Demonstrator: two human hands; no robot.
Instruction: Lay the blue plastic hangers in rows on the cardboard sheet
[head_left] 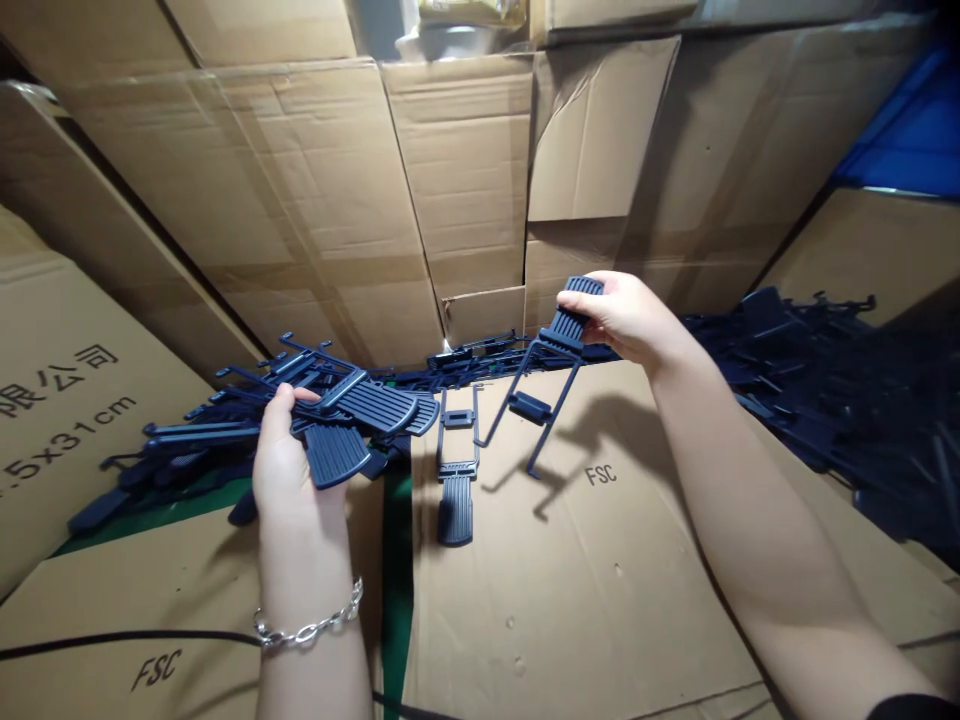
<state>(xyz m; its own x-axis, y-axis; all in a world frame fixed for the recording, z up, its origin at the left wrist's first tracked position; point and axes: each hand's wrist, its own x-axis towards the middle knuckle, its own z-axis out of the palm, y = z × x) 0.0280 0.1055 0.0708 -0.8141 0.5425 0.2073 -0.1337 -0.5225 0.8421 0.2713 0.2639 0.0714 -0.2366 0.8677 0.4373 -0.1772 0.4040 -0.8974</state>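
Cardboard (525, 640) printed with "FSC" lies beneath a person's right hand (622, 318), its thumb and fingers clamped on the ribbed tab of a dark-blue plastic frame (568, 335). That piece tilts above the sheet, its two thin legs pointing down. The left hand (289, 460), a silver chain bracelet (309, 632) at its wrist, grips a fanned bunch of matching frames (375, 402); the thumb lies on top, while the other fingers are hidden below. Between the hands, a single frame (457, 510) lies on the cardboard near its left edge, ribbed tab toward the camera. More pieces sit in tangles, a left heap (191, 455) beside the left hand and a right heap (780, 370) beyond the right forearm. Taped cartons (315, 180) stand behind.
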